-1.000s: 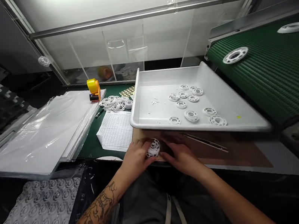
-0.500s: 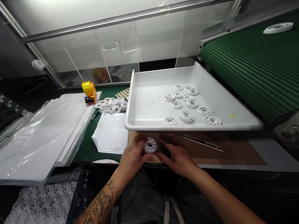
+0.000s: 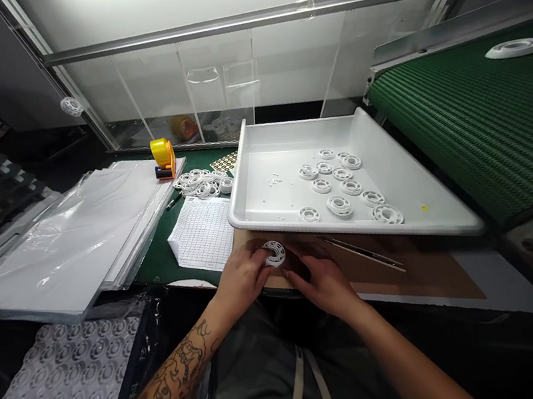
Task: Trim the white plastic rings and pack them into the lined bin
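Near the front edge of the bench, my left hand [image 3: 245, 273] pinches a white slotted plastic ring [image 3: 279, 252] by its left side, thumb across the rim. The ring rests tilted over a brown board [image 3: 430, 276]. Just right of it is my right hand [image 3: 324, 279], its fingers apart and nothing seen in them; a gap shows between it and the ring. Tweezers [image 3: 364, 255] lie on the board beyond the right fingers. Behind, several similar rings are spread in a white tray [image 3: 275, 208], with small white scraps at its left.
A heap of rings [image 3: 203, 184], a gridded sheet [image 3: 201, 233], a pen and a yellow tape dispenser [image 3: 163, 158] lie left of the tray. Bagged white sheets [image 3: 50, 240] are further left. At right, a green conveyor belt [image 3: 474, 106] carries a ring. Lower left is a moulded clear tray [image 3: 59, 394].
My left thumb has moved onto the ring's rim, and the ring has tipped slightly. My right fingers have drawn a little away from it. The whole view has shifted a little.
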Tool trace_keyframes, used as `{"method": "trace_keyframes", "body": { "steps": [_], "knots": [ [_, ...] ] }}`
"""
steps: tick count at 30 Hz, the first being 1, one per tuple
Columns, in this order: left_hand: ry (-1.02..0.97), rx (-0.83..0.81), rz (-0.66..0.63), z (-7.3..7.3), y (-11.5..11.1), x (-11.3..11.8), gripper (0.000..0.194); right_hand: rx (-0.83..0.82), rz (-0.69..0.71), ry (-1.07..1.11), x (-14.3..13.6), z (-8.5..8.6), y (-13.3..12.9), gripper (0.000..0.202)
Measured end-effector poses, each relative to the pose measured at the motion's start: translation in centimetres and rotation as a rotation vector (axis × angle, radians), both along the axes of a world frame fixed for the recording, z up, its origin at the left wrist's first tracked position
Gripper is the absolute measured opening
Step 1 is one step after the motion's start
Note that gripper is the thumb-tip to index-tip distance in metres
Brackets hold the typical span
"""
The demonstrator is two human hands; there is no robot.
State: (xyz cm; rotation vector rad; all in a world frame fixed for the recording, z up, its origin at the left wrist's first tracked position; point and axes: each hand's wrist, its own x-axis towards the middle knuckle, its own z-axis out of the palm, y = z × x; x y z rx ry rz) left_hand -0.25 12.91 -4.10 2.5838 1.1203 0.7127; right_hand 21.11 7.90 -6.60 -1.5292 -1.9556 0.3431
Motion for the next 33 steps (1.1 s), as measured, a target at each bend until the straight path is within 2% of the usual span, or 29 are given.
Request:
{"method": "trace_keyframes", "body": {
  "steps": [2, 4, 7, 10, 12, 15, 18, 22, 27, 33],
  "knots": [
    [0.025, 0.012, 0.035, 0.7, -0.4, -0.9, 0.025, 0.013, 0.001, 0.013, 0.1, -0.1, 0.0, 0.048],
    [0.059, 0.029, 0.105, 2.0, -0.6, -3.6, 0.026, 0.028, -0.007, 0.034, 0.3, -0.3, 0.1, 0.049],
    [0.128, 0.068, 0.367, 4.4, -0.2, -11.0, 0.028, 0.051, -0.021, 0.072, 0.6, -0.8, 0.2, 0.05],
    [0.259, 0.052, 0.691, 6.2, 0.4, -19.4, 0.047, 0.07, -0.015, 0.098, 0.7, -1.2, 0.3, 0.047],
    [0.364, -0.031, 0.762, 6.5, 0.1, -23.9, 0.06, 0.082, -0.011, 0.11, 0.8, -1.3, 0.4, 0.045],
    [0.466, -0.145, 0.746, 6.1, -1.1, -28.2, 0.065, 0.086, -0.007, 0.126, 0.9, -1.4, 0.4, 0.042],
    [0.507, -0.207, 0.741, 6.3, -2.2, -30.6, 0.058, 0.076, -0.017, 0.133, 1.0, -1.5, 0.5, 0.04],
    [0.51, -0.265, 0.748, 7.3, -2.3, -32.2, 0.058, 0.039, -0.037, 0.128, 1.3, -1.7, 0.7, 0.041],
    [0.471, -0.246, 0.772, 7.7, -1.3, -32.2, 0.058, -0.003, -0.056, 0.127, 1.4, -2.0, 0.9, 0.046],
    [0.465, -0.219, 0.754, 6.7, -0.6, -32.4, 0.07, -0.034, -0.074, 0.135, 1.6, -2.2, 1.0, 0.05]
  ]
}}
